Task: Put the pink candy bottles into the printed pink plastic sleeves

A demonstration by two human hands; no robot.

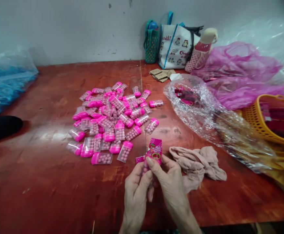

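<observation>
Over the red desk [46,182], your left hand [135,191] and right hand [168,182] both pinch a pink packet [154,151] beside the candy pile [112,120].

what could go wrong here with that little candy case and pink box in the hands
The left hand and right hand pinch a pink box and a candy case by the fingertips, so the case might slip out and spill. A dropped case could get lost among the pile of cases just ahead.
</observation>
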